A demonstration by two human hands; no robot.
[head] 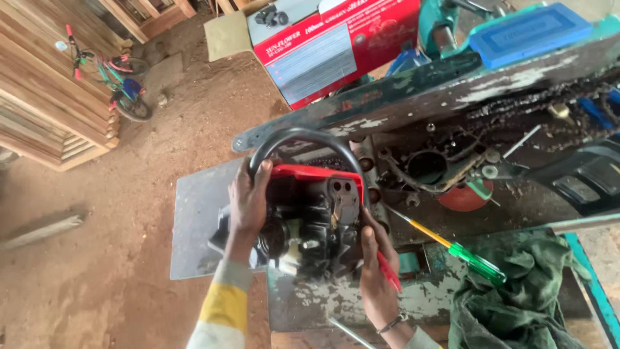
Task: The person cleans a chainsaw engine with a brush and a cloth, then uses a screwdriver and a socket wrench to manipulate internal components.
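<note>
Both hands were on the chainsaw engine body (310, 223) at frame centre: left hand (248, 200) wrapped around its black handle bar (303, 137), right hand (374, 258) closed on a red-handled tool (389, 271). At four o'clock a green-handled screwdriver (475, 262) lay on the worn surface (336, 300), just beside a green rag (523, 291).

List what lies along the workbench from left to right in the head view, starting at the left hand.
Left hand gripping the black handle, red and black chainsaw body, right hand with a red tool, green-handled screwdriver, crumpled green cloth.
</note>
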